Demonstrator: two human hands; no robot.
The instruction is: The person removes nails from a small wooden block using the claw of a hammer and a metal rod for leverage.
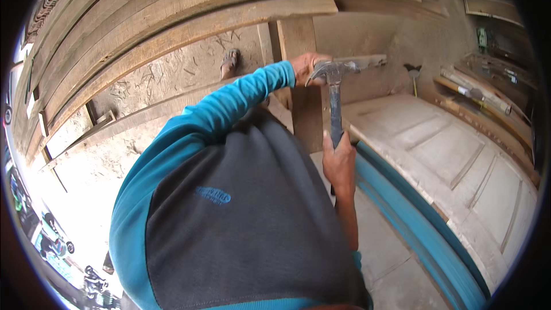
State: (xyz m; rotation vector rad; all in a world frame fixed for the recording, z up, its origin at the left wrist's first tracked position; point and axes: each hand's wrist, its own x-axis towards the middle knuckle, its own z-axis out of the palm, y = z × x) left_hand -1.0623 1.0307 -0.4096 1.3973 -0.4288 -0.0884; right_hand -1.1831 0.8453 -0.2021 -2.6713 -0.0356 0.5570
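Observation:
A claw hammer (334, 102) stands upright in front of me, its metal head at the far end. My right hand (339, 161) is closed around the lower part of its dark handle. Close behind the hammer head, my left hand (309, 68) has its fingers curled, partly covered by the head, so what they grip is hidden. A short wooden piece (372, 61) sticks out to the right beside the head. Below my left hand, a brown wooden board (307, 116) runs toward me.
Long planks (189, 8) cross the far side and curve down the left. On the right lies a pale panelled door (427, 138), with teal boards (416, 227) along its near edge. A sandalled foot (230, 63) shows on the shaving-strewn floor (166, 72). Motorbikes (57, 238) stand at lower left.

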